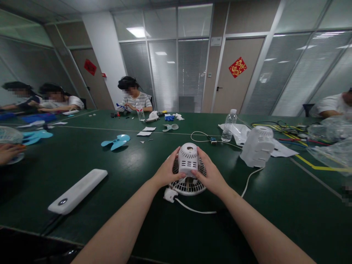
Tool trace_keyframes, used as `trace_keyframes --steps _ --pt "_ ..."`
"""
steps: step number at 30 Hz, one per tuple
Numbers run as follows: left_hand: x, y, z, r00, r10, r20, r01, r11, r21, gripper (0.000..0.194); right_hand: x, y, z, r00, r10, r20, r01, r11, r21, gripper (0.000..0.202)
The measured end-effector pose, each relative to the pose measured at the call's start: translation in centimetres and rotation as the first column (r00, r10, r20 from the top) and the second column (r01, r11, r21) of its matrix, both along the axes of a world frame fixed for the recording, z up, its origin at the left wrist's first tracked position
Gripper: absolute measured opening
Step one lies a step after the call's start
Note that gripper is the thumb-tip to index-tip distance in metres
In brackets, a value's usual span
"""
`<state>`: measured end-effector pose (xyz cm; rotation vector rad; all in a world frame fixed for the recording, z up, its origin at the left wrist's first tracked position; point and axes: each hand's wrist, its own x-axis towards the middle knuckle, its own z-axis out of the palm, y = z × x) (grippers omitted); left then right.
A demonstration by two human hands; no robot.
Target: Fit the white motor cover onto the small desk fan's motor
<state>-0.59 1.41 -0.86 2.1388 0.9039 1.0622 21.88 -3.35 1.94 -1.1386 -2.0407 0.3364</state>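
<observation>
A white slotted motor housing (188,163) stands over a round white fan grille (189,189) on the green table. My left hand (168,170) holds the housing's left side, with its thumb on the lower front. From the right, my right hand (210,174) grips the same housing, thumb also at the lower front. A white plug (169,194) lies beside the grille at its lower left, and a white cord (196,211) runs right from it, passing under my right forearm.
Left on the green table (132,220) lie a long white device (79,190) and blue fan blades (116,142). To the right stand a white fan base (257,146) and a plastic bottle (229,125). Cables (286,128) and plastic bags lie far right. Several people sit around the table.
</observation>
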Motion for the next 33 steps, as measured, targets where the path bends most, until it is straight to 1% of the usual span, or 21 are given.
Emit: trace_keyframes --steps 3,7,11,15,19,24,27,30,33 --pt "0.0 0.0 0.1 1.0 -0.014 -0.021 0.015 1.0 0.023 0.107 0.2 0.2 -0.4 0.997 0.049 -0.061 -0.05 0.999 -0.013 0.078" --pt "-0.2 0.0 0.3 0.999 0.001 -0.044 -0.001 1.0 -0.008 0.109 0.4 0.3 -0.8 0.991 0.071 -0.116 -0.087 0.986 -0.14 0.085" --pt "-0.3 -0.2 0.7 0.998 0.002 -0.067 -0.003 1.0 -0.025 0.111 0.9 0.4 -0.5 0.986 0.094 -0.136 -0.126 0.96 -0.252 0.102" --pt "-0.2 -0.4 1.1 0.996 -0.001 -0.087 -0.001 1.0 -0.022 0.112 1.4 0.7 -0.2 0.98 0.12 -0.162 -0.166 0.934 -0.315 0.106" --pt "-0.2 -0.4 1.2 0.997 -0.006 -0.083 0.003 0.999 -0.035 0.113 1.8 1.0 -0.3 0.975 0.123 -0.186 -0.18 0.927 -0.33 0.104" --pt "-0.3 -0.2 1.0 0.998 -0.034 -0.051 0.033 0.999 -0.028 0.113 1.9 1.0 -0.4 0.971 0.115 -0.208 -0.178 0.931 -0.319 0.101" --pt "-0.4 0.0 0.8 0.998 -0.066 0.007 0.066 0.996 -0.061 0.106 1.9 1.0 -0.5 0.97 0.115 -0.216 -0.179 0.936 -0.304 0.102" --pt "-0.6 0.3 0.6 0.99 -0.119 0.079 0.126 0.988 -0.094 0.095 2.0 1.1 -0.5 0.971 0.113 -0.211 -0.176 0.936 -0.304 0.104" --pt "-0.7 0.4 0.6 0.986 -0.138 0.092 0.148 0.983 -0.11 0.09 2.1 1.0 -0.5 0.974 0.106 -0.201 -0.167 0.933 -0.318 0.104"
